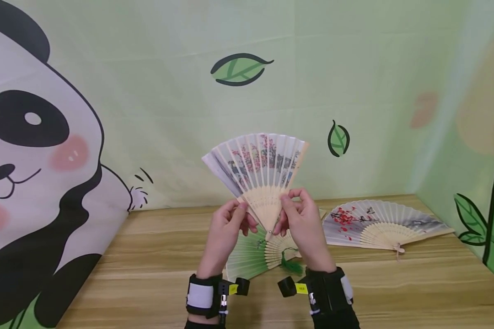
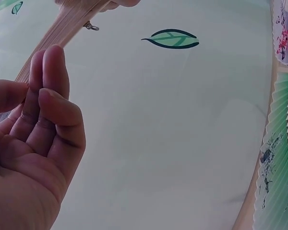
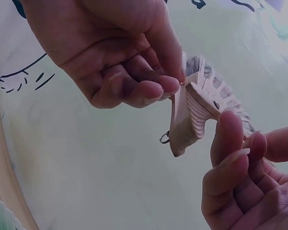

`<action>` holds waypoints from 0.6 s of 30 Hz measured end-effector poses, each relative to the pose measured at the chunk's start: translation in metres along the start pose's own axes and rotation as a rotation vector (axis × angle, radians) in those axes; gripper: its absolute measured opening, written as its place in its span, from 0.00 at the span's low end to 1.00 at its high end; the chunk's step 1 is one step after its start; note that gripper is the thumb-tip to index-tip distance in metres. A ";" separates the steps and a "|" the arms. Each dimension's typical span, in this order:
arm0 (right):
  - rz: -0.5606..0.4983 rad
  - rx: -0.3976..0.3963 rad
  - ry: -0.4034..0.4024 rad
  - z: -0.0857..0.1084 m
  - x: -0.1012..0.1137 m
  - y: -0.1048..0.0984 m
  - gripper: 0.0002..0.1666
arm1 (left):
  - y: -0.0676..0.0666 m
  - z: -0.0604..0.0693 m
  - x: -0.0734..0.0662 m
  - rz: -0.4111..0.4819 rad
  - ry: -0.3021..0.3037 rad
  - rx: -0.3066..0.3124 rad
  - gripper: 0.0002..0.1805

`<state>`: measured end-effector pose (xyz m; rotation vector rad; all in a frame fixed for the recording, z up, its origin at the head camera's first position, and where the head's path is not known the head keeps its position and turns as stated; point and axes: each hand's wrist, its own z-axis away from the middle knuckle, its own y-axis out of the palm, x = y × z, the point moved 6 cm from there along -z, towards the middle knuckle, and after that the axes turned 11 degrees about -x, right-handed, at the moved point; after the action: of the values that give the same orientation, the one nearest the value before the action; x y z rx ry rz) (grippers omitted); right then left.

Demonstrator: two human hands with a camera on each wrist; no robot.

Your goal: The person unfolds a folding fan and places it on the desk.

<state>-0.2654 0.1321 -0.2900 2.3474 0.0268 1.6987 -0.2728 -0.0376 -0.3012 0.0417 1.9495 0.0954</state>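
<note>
A partly spread folding fan with pink blossoms on pale cloth is held upright above the table. My left hand pinches its left guard stick between thumb and fingers. On the opposite side, my right hand pinches the right guard stick. The ribs meet at a pivot between the hands, where the right wrist view shows a small metal ring. Below lies an open green fan with a dark green tassel, partly hidden by the right hand and the held fan.
An open fan with red blossoms lies at the right on the wooden table. Behind the table hangs a pale green backdrop with printed leaves. A large printed panda fills the left side.
</note>
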 end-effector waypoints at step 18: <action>-0.049 -0.014 0.008 -0.001 -0.001 -0.001 0.12 | 0.000 0.000 -0.001 0.025 0.008 -0.021 0.15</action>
<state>-0.2661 0.1330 -0.2908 2.3108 0.0722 1.6797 -0.2722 -0.0373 -0.3003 0.0515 1.9561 0.1330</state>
